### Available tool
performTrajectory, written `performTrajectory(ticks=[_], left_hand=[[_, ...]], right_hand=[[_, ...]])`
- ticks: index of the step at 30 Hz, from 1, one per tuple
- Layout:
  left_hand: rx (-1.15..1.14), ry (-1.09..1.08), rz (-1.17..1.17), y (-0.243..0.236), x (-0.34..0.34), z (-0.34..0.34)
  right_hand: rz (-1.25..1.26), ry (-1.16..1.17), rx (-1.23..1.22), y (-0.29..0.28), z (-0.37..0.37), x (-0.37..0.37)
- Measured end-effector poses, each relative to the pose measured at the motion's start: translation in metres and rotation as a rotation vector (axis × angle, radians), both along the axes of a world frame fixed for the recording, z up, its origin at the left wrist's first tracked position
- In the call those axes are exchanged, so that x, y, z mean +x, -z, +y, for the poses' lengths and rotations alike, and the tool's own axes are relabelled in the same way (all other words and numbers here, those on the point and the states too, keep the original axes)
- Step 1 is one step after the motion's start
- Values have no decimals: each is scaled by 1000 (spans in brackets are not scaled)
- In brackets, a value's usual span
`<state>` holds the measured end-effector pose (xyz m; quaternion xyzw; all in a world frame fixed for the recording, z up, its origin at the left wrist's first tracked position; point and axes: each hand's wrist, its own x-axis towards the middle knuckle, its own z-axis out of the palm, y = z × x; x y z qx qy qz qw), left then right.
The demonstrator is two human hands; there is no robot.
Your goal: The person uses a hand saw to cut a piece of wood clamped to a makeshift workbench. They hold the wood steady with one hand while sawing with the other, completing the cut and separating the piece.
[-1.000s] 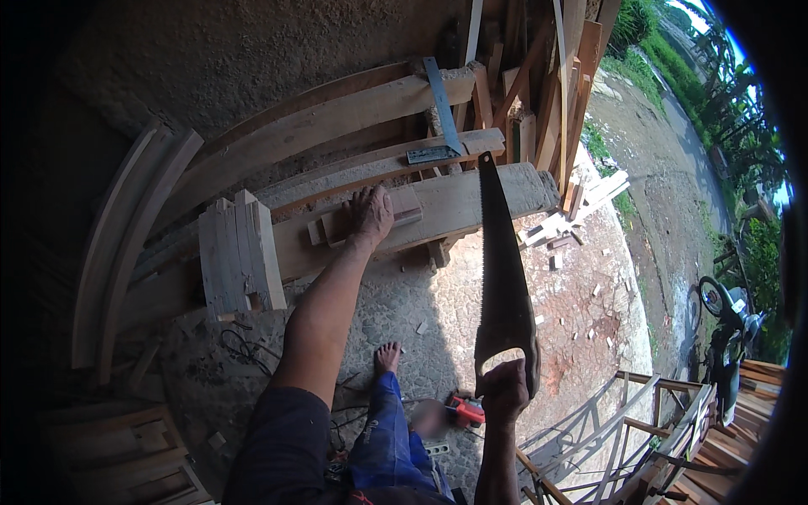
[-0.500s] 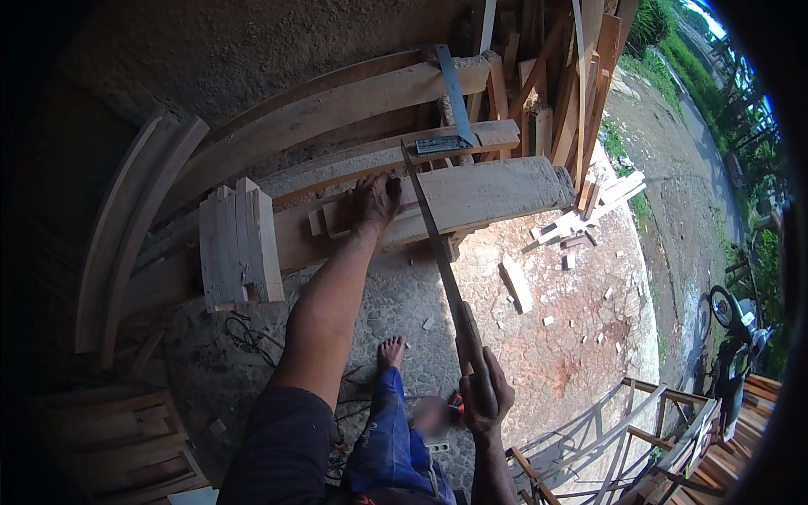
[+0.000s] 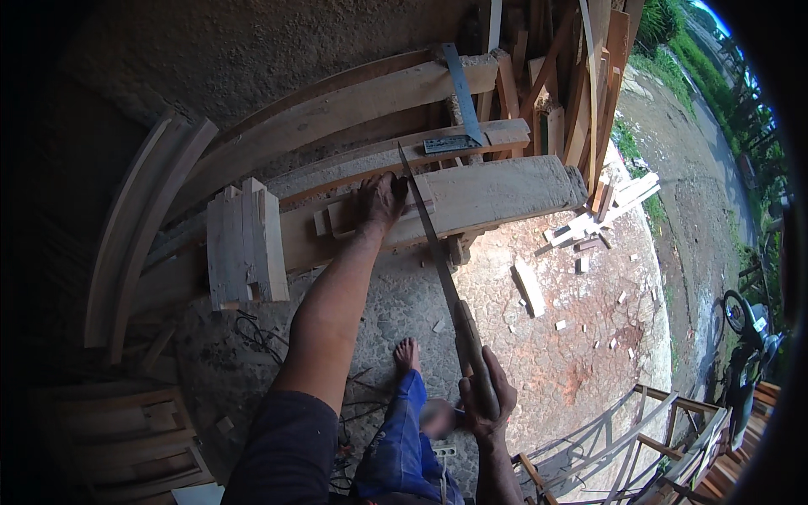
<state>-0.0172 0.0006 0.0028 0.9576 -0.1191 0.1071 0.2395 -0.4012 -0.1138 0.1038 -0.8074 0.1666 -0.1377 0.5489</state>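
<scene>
**Spotter:** How far along is the cut, as far as you can tell?

**Operator:** I judge it barely begun. My handsaw (image 3: 438, 252) lies with its blade across the near edge of the thick plank (image 3: 488, 198), and I can't make out any kerf under it; the plank looks whole. Offcuts (image 3: 528, 286) lie on the cracked ground at about four o'clock from the plank, so some sawing is done here, but this board looks uncut.

**Spotter:** And your hands?

**Operator:** My left hand (image 3: 380, 200) is pressed palm-down on the plank, fingers spread and slightly curled over small wood blocks (image 3: 337, 220), just at nine o'clock of the blade, almost touching it. My right hand (image 3: 484, 404) is wrapped tight round the saw's wooden handle, low, at six o'clock from the plank and well apart from it.

**Spotter:** Anything else close?

**Operator:** A metal square (image 3: 459, 114) rests on the boards at twelve o'clock from the left hand. A block bundle (image 3: 246, 240) stands at nine o'clock. My bare foot (image 3: 407, 353) sits between my arms.
</scene>
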Motion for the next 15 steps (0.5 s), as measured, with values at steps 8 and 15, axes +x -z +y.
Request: performTrajectory(ticks=[8,15], left_hand=[[-40,16,-25,7,3,1],[-67,24,-45,9,3,9]], right_hand=[[-24,13,-32,-6,2,0],[22,-17,-68,-14,3,-7]])
